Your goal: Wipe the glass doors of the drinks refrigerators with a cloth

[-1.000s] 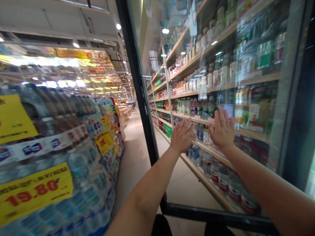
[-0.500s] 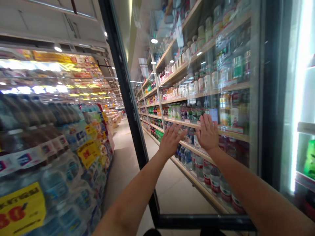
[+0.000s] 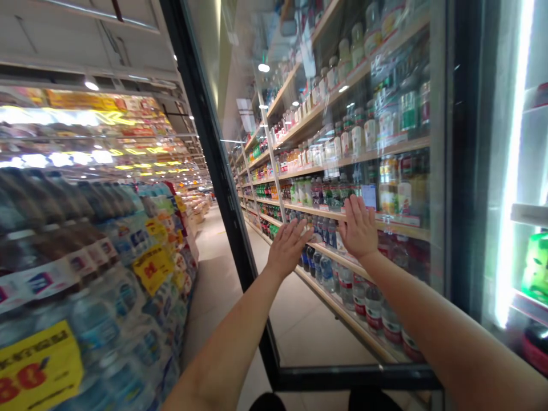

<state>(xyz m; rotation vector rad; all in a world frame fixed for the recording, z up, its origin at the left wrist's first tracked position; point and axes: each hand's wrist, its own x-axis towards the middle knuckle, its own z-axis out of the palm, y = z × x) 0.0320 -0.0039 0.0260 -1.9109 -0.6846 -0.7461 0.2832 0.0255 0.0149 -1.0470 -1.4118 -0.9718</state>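
Note:
In the head view, my left hand [image 3: 289,249] lies flat with its fingers slightly spread, against or just in front of a glass cooler door [image 3: 355,378] with a black frame. To its right, my right hand [image 3: 358,229] is held flat in the same way, fingers pointing up. Neither hand holds anything. Shelves of bottled drinks [image 3: 329,149] show in the glass around both hands; whether they are reflected or stand behind it I cannot tell for sure. A small pale blue label or sticker [image 3: 369,197] is beside my right fingertips.
A lit cooler interior [image 3: 509,171] with a green package [image 3: 536,265] is at the far right. Stacked packs of bottles [image 3: 94,319] with yellow price signs [image 3: 40,365] line the left. A tiled aisle [image 3: 214,268] runs between, and my dark shoes [image 3: 268,402] show at the bottom.
My left hand has shifted slightly left and down. The door and shelves sit a little further left in view, and slightly more of the lit cooler shows at right. Both hands stay flat.

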